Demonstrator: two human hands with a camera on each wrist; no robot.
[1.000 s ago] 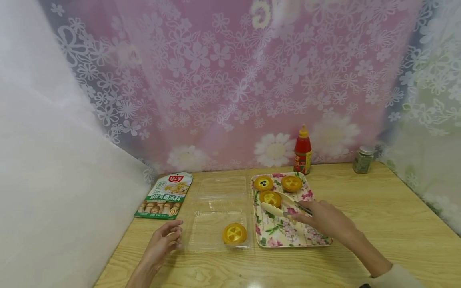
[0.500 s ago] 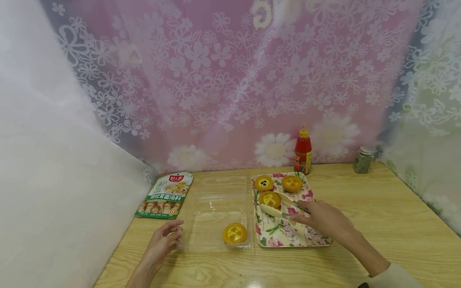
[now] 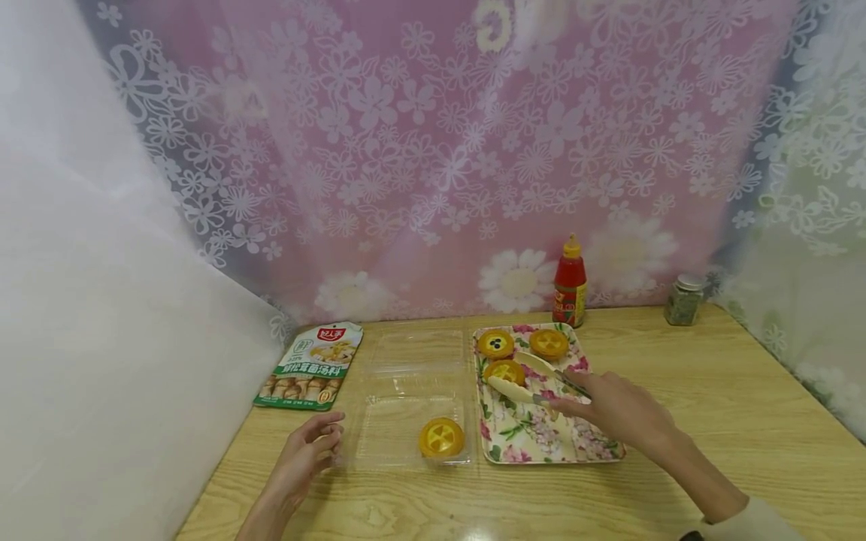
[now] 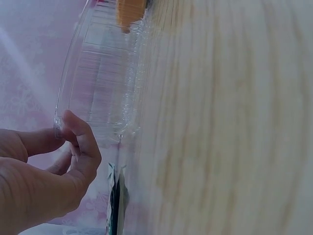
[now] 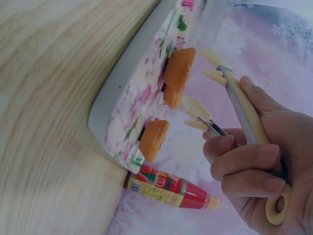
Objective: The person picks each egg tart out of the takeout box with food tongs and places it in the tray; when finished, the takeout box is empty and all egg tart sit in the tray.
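My right hand (image 3: 625, 413) grips a pair of tongs (image 5: 249, 112) with cream scalloped tips. In the right wrist view those tips stand spread and clear of the tarts. From the head view they overlap the front egg tart (image 3: 504, 370) on the floral tray (image 3: 501, 443). A blueberry-topped tart (image 3: 496, 343) and another egg tart (image 3: 549, 344) sit behind it. To the left lies an open clear plastic container (image 3: 389, 432), with one egg tart (image 3: 441, 437) in its front right corner. My left hand (image 4: 63, 166) pinches the container's rim between thumb and forefinger.
A mushroom soup seasoning pouch (image 3: 307, 368) lies behind my left hand. At the back, a red sauce bottle (image 3: 570, 289) stands just behind the tray, and a small glass jar (image 3: 684, 300) stands farther right. A flowered curtain (image 3: 433, 188) closes the table's rear edge.
My right hand and the tongs have lifted slightly, and the tongs' tips have spread wider over the front egg tart. My left hand has stayed put.
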